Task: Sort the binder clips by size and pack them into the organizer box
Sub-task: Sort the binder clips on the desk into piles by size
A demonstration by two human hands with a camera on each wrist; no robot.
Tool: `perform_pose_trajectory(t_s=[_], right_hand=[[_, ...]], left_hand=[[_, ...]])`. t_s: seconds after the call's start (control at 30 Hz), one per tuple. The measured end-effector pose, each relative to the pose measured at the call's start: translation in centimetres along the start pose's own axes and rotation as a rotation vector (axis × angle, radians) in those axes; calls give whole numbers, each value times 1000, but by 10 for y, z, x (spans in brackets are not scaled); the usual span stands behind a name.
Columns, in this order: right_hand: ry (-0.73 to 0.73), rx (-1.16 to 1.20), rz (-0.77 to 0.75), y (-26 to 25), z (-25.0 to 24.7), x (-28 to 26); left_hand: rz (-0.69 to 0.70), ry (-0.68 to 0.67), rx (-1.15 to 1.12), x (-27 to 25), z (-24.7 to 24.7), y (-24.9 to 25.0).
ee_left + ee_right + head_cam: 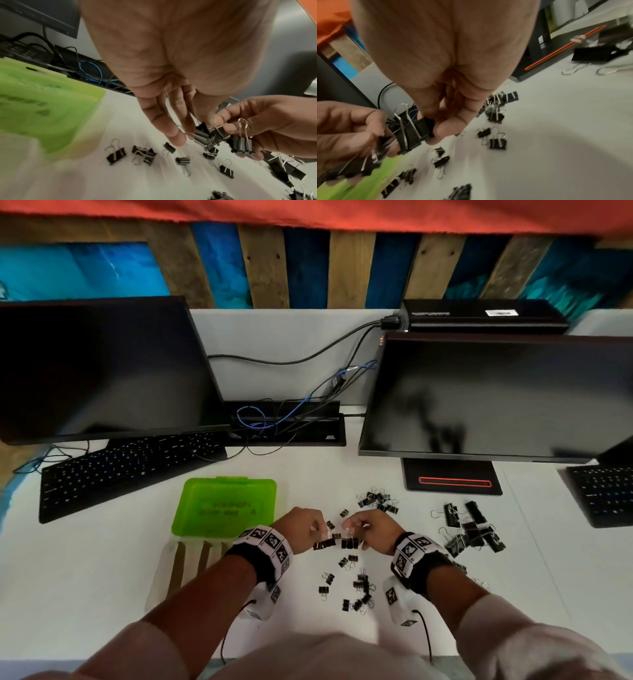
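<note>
Over the middle of the white desk, my left hand [313,529] grips a bunch of medium black binder clips [324,544], seen in the right wrist view as a cluster [359,167] under its curled fingers. My right hand [354,527] pinches another medium clip [413,133] right against that bunch. The organizer box lies left of my hands with its green lid [222,505] folded open and its clear divided base [178,566] partly hidden by my left forearm. Small clips [358,589] lie scattered below my hands.
A pile of medium clips [380,501] lies behind my right hand, and large clips [471,530] lie further right. Two dark monitors [479,395], a keyboard [130,467], a cable tray [284,422] and a monitor base [452,477] line the back.
</note>
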State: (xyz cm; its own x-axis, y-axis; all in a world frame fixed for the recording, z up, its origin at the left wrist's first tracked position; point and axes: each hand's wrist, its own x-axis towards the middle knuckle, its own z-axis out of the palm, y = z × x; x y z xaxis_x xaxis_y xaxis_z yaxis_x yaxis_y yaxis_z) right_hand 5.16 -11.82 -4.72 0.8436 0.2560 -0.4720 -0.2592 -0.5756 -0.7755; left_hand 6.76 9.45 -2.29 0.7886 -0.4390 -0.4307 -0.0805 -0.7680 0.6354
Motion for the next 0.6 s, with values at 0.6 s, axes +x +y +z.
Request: perform_pose_trajectory(t_s=[0.6], right_hand=[[181,-429,196,95,-81,-97]], left_hand=[[67,119,16,97,58,74]])
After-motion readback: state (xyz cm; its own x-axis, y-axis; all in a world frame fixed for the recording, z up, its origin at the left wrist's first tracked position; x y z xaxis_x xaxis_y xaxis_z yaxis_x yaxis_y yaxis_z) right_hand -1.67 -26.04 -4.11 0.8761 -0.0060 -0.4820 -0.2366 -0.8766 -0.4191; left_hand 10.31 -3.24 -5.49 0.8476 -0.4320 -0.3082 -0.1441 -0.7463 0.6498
